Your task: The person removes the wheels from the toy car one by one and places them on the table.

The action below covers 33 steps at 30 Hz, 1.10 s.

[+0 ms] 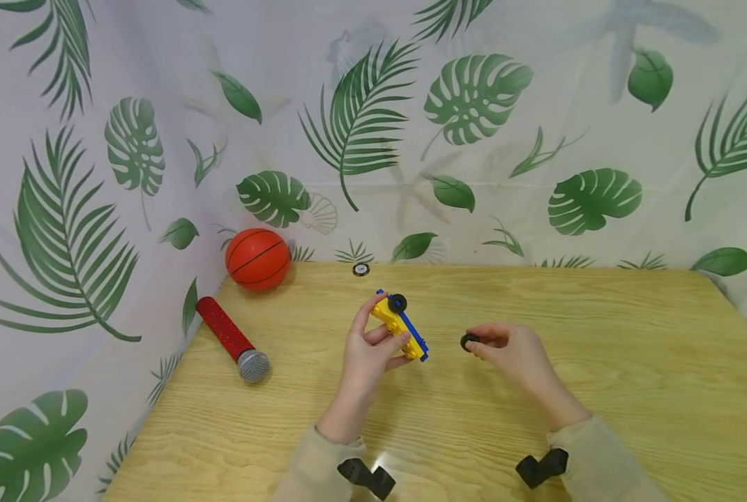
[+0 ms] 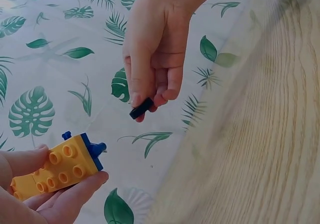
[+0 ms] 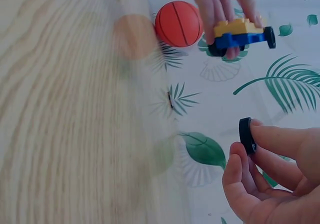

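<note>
My left hand (image 1: 364, 355) grips a toy car (image 1: 403, 328) by its sides, tilted above the table. The car has a yellow studded body over a blue base. A black wheel (image 1: 397, 302) sits on it at the upper end, and the right wrist view shows another wheel (image 3: 270, 37) at one end. Bare blue axle pegs (image 2: 99, 148) stick out at the end facing the left wrist camera. To the right, my right hand (image 1: 519, 354) pinches a loose black wheel (image 1: 469, 342) between thumb and fingers, apart from the car.
A red toy microphone (image 1: 225, 328) with a grey head lies at the left of the wooden table (image 1: 630, 376). Behind it rests a small orange basketball (image 1: 257, 259). A black-and-white round chip (image 1: 361, 269) lies by the back edge, before a leaf-patterned curtain (image 1: 505, 160).
</note>
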### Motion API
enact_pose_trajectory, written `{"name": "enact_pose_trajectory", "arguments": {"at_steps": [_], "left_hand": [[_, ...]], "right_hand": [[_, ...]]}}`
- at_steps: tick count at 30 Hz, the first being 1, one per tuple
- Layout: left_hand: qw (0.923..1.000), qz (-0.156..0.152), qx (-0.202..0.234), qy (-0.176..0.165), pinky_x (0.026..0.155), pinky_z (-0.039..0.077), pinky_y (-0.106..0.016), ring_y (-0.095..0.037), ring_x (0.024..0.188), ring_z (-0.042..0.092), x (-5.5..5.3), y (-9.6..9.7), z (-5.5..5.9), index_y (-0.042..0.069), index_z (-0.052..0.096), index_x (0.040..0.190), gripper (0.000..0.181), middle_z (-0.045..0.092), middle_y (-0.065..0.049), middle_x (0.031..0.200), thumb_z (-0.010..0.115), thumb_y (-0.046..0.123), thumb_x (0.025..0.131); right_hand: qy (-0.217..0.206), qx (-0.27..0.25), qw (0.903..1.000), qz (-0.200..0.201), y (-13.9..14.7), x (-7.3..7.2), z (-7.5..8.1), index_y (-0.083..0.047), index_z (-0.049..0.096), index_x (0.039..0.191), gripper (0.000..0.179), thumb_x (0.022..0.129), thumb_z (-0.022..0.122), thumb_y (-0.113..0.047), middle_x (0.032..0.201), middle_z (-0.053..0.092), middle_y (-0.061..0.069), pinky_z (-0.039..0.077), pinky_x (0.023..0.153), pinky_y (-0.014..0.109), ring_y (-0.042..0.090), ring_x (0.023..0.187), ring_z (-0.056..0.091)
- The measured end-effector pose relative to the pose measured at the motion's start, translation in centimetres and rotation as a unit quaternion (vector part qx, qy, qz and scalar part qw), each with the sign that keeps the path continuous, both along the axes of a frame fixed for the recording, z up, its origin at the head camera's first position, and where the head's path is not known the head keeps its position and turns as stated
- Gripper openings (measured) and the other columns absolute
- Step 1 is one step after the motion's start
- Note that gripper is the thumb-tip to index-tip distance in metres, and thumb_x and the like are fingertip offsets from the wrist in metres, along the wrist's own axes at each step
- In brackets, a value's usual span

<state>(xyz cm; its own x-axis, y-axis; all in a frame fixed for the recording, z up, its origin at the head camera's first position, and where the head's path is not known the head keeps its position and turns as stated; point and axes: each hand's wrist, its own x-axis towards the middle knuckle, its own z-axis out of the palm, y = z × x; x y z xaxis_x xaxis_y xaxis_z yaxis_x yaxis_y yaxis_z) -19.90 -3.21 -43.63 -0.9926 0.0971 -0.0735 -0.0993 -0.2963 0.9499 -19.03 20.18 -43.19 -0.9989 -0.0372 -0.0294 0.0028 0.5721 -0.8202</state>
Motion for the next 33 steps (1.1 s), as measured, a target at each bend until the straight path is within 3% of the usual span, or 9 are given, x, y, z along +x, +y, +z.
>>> {"name": "enact_pose_trajectory", "arguments": {"at_steps": [5,11,23,33], "left_hand": [[1.0,-0.001,0.006,0.001,0.079,0.059,-0.05,-0.032,0.102,0.07,0.1,-0.2,0.0,0.028,0.048,0.143,0.067,0.062,-0.031,0.127,0.066,-0.009,0.089],[1.0,0.0,0.004,0.0,0.079,0.059,-0.05,-0.033,0.103,0.07,0.2,-0.3,0.3,0.028,0.048,0.143,0.067,0.063,-0.029,0.126,0.065,-0.008,0.09],[1.0,0.0,0.006,-0.004,0.08,0.059,-0.05,-0.033,0.104,0.07,0.4,-0.3,0.4,0.029,0.047,0.144,0.068,0.063,-0.028,0.127,0.065,-0.008,0.09],[0.9999,-0.006,0.013,-0.001,0.08,0.059,-0.051,-0.033,0.103,0.07,0.5,-0.2,0.6,0.028,0.047,0.144,0.068,0.064,-0.029,0.126,0.066,-0.008,0.09]], "right_hand": [[-0.02,0.02,0.9996,0.008,0.2,-0.6,-0.5,0.001,0.068,0.121,0.033,0.093,0.07,-0.016,0.104,0.074,0.016,0.058,0.076,0.036,0.021,0.087,0.069],[-0.015,0.057,0.9982,0.01,0.4,-1.3,-1.0,0.0,0.069,0.121,0.035,0.091,0.072,-0.018,0.104,0.071,0.017,0.056,0.072,0.036,0.026,0.089,0.068],[-0.034,0.062,0.9974,0.009,0.4,-2.4,-2.1,-0.003,0.073,0.111,0.03,0.088,0.076,-0.021,0.104,0.072,0.015,0.057,0.08,0.043,0.026,0.09,0.068],[-0.099,-0.029,0.9945,-0.02,1.3,-3.6,-4.1,0.007,0.069,0.113,0.032,0.087,0.076,-0.009,0.104,0.071,0.021,0.06,0.07,0.03,0.015,0.08,0.069]]}}
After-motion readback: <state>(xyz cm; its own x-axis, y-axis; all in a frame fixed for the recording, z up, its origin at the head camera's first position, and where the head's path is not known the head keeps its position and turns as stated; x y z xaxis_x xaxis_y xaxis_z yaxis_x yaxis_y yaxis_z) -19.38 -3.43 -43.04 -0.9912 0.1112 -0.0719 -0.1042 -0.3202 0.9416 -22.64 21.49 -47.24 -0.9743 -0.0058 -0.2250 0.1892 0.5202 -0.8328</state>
